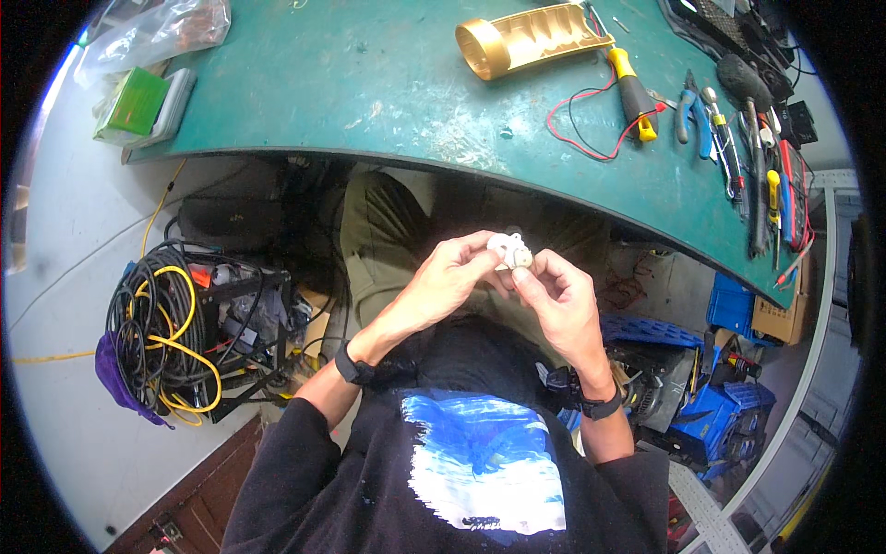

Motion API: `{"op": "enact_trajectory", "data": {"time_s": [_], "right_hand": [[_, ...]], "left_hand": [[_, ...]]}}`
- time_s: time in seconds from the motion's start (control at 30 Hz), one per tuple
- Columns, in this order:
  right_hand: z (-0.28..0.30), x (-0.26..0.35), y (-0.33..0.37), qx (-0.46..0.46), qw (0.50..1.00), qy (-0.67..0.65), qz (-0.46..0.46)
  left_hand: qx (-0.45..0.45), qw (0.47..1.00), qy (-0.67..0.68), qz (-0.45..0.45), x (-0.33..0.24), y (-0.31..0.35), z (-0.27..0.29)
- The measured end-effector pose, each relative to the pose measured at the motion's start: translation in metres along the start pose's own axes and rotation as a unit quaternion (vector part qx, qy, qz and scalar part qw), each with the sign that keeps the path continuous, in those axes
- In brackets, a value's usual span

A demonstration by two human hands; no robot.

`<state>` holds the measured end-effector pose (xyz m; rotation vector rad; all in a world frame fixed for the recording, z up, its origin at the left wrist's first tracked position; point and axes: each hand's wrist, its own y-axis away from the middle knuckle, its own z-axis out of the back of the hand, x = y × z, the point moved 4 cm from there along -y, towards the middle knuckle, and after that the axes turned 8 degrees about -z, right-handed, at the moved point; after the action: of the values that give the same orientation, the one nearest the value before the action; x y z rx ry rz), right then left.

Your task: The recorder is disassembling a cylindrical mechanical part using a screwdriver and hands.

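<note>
Above my lap, just off the table's near edge, a small off-white part with rounded lobes (pixel 510 249) is held between both hands; its exact kind is too small to make out. My left hand (pixel 461 268) pinches it from the left, thumb and fingers closed on its side. From the right, my right hand (pixel 556 297) grips its lower edge with thumb and bent fingers. The fingertips hide some of the part's underside.
On the green table (pixel 323 102) lie a gold curved housing (pixel 531 39), a yellow-black screwdriver (pixel 634 95), red and black wires, blue-handled pliers (pixel 686 113) and other tools. A green box (pixel 134 103) sits at left. Coiled cables (pixel 152 337) and blue toolboxes (pixel 715 425) flank me below.
</note>
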<state>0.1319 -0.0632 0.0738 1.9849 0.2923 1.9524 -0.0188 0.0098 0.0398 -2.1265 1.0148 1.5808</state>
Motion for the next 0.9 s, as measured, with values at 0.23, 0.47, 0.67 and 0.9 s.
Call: {"op": "enact_trajectory", "data": {"time_s": [0.23,0.47,0.67,0.9], "right_hand": [[-0.004,0.001,-0.001,-0.043,0.998,-0.022,0.045],[-0.004,0.001,-0.006,-0.051,0.992,-0.105,0.056],[-0.005,-0.003,-0.008,-0.078,0.993,-0.059,0.066],[-0.004,-0.003,-0.005,-0.069,0.994,0.000,0.079]], "left_hand": [[-0.003,0.999,-0.022,-0.045,-0.009,0.002,-0.001],[0.003,0.999,0.001,-0.034,-0.010,0.002,0.000],[-0.023,0.974,-0.223,-0.035,-0.029,0.007,-0.006],[0.005,0.976,-0.219,-0.020,-0.035,0.009,0.000]]}}
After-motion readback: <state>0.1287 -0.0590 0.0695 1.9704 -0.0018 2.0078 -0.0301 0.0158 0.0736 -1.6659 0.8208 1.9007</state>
